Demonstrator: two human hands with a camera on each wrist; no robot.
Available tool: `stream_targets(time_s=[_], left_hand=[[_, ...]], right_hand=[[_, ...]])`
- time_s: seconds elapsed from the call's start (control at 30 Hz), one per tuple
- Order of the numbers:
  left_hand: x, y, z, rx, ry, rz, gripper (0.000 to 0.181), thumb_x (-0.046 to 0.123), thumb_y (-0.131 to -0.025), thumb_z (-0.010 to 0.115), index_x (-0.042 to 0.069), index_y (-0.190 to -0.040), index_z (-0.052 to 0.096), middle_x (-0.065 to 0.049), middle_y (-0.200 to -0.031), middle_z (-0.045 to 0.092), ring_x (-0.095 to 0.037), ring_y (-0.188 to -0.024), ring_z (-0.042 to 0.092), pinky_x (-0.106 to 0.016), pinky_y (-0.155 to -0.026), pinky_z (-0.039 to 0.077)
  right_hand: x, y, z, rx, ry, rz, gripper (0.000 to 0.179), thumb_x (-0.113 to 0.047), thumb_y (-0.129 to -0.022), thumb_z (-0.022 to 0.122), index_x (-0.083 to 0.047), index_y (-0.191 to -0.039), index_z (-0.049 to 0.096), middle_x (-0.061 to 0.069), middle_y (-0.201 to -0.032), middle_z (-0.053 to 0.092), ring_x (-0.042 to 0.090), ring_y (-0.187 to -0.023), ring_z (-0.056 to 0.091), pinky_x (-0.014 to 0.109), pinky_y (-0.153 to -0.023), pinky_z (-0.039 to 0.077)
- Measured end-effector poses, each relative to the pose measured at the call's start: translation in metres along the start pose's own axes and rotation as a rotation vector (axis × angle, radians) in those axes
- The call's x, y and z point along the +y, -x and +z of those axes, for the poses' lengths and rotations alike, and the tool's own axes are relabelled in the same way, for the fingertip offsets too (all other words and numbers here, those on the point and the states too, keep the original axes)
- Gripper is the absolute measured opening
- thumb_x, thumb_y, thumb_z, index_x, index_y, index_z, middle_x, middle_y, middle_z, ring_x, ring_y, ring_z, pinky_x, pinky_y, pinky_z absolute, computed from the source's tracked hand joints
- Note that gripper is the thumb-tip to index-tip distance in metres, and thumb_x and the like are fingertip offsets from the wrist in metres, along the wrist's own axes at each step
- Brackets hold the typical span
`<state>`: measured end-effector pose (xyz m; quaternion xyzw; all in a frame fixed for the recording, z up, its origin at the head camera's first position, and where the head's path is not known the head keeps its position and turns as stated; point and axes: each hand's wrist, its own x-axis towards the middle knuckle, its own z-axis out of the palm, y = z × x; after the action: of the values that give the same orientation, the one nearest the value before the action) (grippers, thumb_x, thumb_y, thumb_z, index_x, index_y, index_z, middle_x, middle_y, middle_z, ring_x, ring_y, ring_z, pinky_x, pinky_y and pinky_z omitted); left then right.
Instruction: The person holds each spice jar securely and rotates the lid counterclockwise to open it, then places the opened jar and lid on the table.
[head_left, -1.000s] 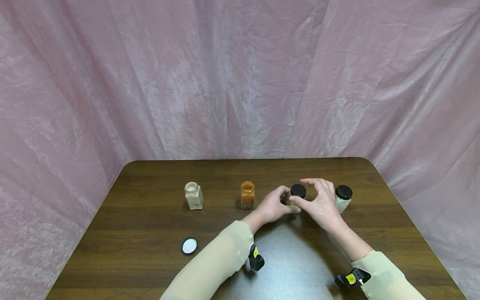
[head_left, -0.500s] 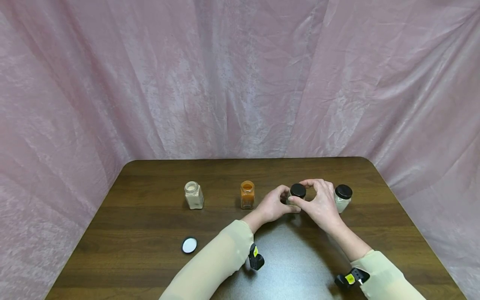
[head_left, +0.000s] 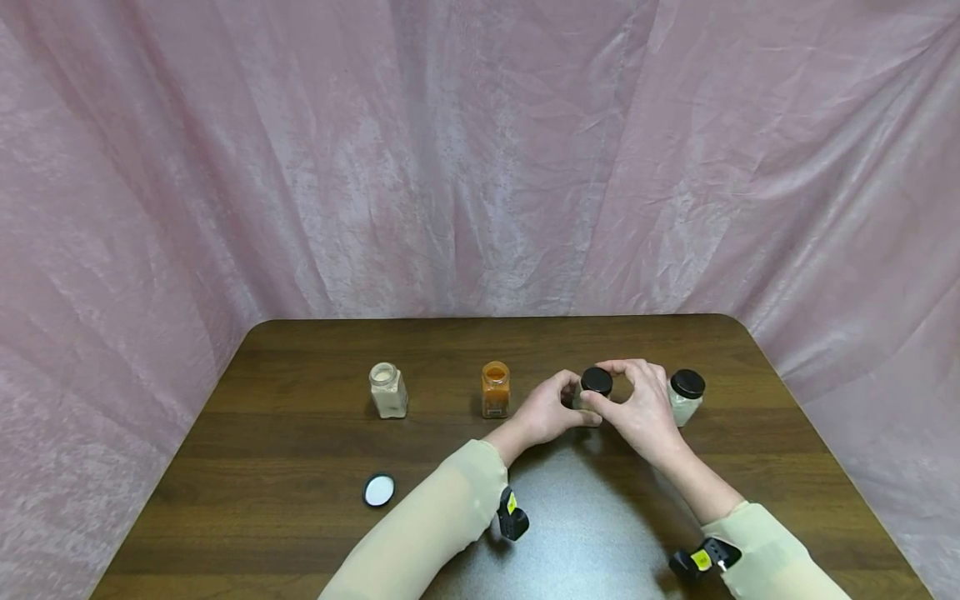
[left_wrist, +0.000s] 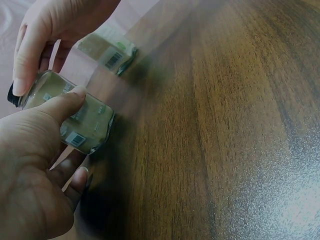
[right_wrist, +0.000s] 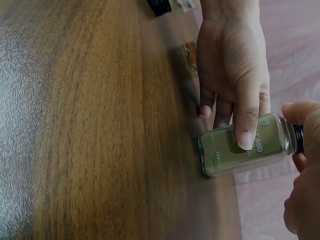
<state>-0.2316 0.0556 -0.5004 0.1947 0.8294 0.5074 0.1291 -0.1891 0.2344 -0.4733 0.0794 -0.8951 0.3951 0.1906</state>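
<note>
My left hand (head_left: pixel 543 415) grips the body of a square glass spice jar (right_wrist: pixel 227 155), its thumb lying along one face. Greenish-brown powder shows through the glass in both wrist views. On top sits a round black lid (head_left: pixel 597 381), and my right hand (head_left: pixel 645 408) pinches it between thumb and fingers. The jar stands upright on the table. Just right of that hand is another black-lidded jar (head_left: pixel 685 404) with pale contents, seen also behind the right hand in the left wrist view.
Left of the hands stand an uncapped jar of orange powder (head_left: pixel 496 398) and an uncapped jar of cream powder (head_left: pixel 389 398). A lid (head_left: pixel 378 491) lies with its white inside up, near the left sleeve. Pink curtain (head_left: pixel 480 167) hangs beyond the wooden table (head_left: pixel 300 450).
Both hands stay at the same jar. The right hand's fingers shift slightly around the lid; the other jars have not moved.
</note>
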Motion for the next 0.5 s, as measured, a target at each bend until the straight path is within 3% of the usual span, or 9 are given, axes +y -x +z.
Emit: stream_targets(time_s=[0.5], left_hand=[[0.0015,0.0002,0.0,0.008,0.001,0.007,0.045,0.027,-0.082,0.089,0.015,-0.115,0.063,0.006,-0.102,0.066,-0.01,-0.097,0.062,-0.027,-0.085,0.049]], right_hand=[[-0.0042,-0.0004,-0.0009,-0.073,-0.013,0.011,0.048,-0.014,-0.083,0.079,-0.011,-0.129,0.069,0.009,-0.124,0.062,0.033,-0.125,0.04,0.052,-0.1,0.029]])
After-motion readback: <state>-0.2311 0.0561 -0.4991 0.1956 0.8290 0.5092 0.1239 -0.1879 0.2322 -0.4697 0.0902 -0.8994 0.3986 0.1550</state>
